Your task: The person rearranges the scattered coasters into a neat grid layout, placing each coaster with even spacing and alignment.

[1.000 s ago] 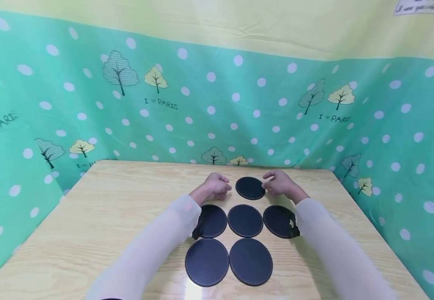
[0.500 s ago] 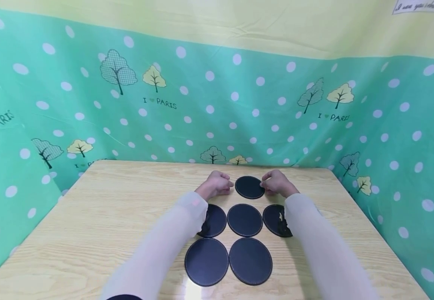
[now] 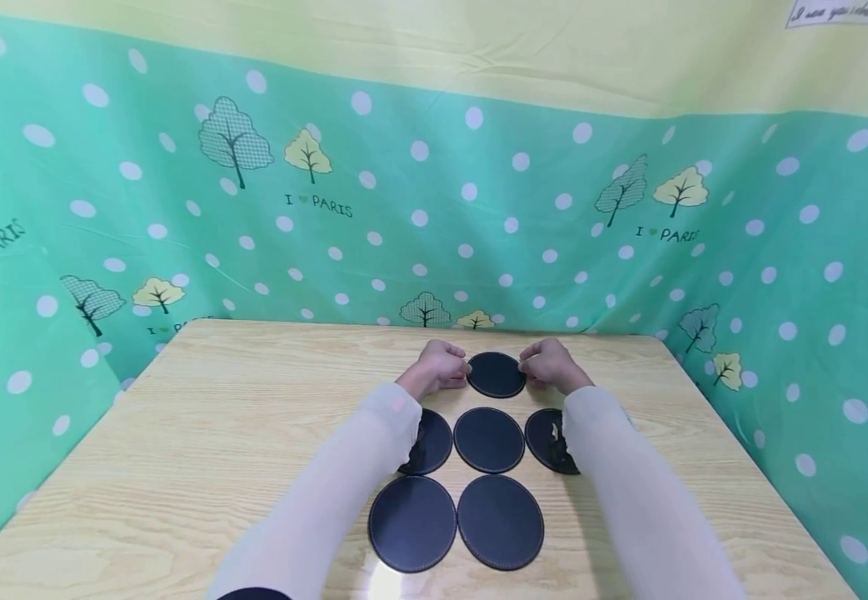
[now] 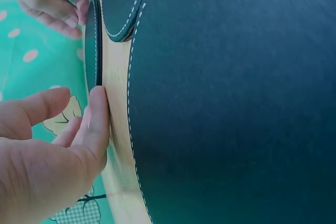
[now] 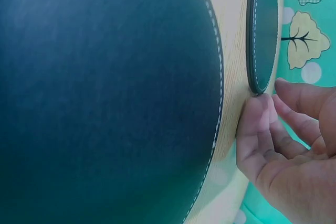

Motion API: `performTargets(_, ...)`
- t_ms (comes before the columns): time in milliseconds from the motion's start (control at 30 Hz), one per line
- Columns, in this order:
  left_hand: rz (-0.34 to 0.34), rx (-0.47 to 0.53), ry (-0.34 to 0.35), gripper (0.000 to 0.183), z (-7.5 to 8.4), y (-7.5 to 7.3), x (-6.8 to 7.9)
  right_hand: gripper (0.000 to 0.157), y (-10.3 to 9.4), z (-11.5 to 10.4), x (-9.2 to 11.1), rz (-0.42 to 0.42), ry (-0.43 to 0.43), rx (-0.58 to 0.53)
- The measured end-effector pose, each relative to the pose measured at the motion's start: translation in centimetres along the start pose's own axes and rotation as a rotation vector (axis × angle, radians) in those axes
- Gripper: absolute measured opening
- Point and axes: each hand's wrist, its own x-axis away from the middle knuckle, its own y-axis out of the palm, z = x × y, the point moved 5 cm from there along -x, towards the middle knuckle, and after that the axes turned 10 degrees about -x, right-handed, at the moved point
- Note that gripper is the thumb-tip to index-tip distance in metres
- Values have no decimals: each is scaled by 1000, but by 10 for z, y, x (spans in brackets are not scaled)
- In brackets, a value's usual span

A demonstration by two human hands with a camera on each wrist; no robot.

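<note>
A round black coaster [image 3: 496, 375] with pale edge stitching lies alone at the far end of the table. Its left edge meets the fingertips of my left hand [image 3: 443, 364], whose thumb stays apart from it in the left wrist view. On the opposite edge, my right hand [image 3: 551, 365] touches it with bent, relaxed fingers; the thumb [image 5: 302, 98] is spread from them. Closer in is a row of three matching coasters: a middle one [image 3: 490, 440], a left one [image 3: 437, 442] and a right one [image 3: 544, 437], the outer two partly covered by my wrists.
Two more coasters, a left one [image 3: 412, 523] and a right one [image 3: 501, 522], form the nearest row, side by side. Everything lies on a light wooden table [image 3: 254, 417]. A green dotted curtain [image 3: 374, 208] rises behind the table and along both sides.
Both hands have closed in on the far coaster, from beside it to touching its edges. That coaster has shifted slightly left; the other coasters have stayed in place.
</note>
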Motion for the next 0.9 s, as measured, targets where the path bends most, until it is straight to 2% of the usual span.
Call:
performTargets(333,18,-8,-12,46,2,2,6,34,4,-3,5,-43,45,-81)
performTargets(600,95,-10,-18,39,5,6,8,35,4,-4,5,-50,78,-144)
performTargets(900,176,-64,-51,31,10,7,9,34,1,-7,2,-36,62,-124)
